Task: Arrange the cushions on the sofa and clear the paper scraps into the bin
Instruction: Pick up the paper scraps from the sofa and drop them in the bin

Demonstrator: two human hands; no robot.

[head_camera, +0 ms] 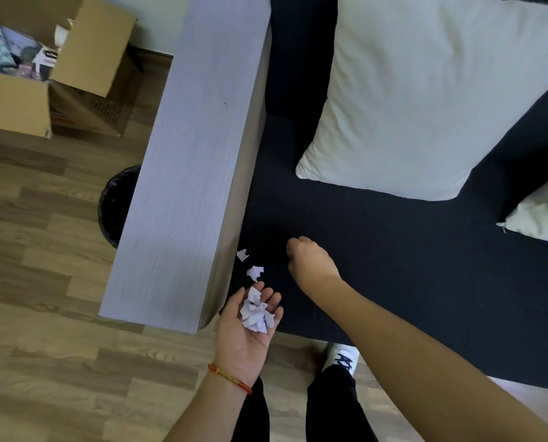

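Your left hand (250, 327) lies palm up, cupping a small heap of paper scraps (256, 311); your right hand (309, 261) is curled knuckles-up over the sofa (378, 244) seat's front left corner, and whether it pinches anything is hidden. Two loose scraps (255, 272) lie beside the armrest (190, 154). They look feather-light and flimsy, so pinch each by an edge. Two cushions (425, 90) show, one bin (116, 205)

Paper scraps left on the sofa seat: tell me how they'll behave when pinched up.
The two paper scraps look thin and torn, so probably very light and easily blown or flicked away. Their crumpled edges stand off the dark sofa seat, which should give fingers something to catch. They'll likely crush rather than resist, like the pile in the left hand.
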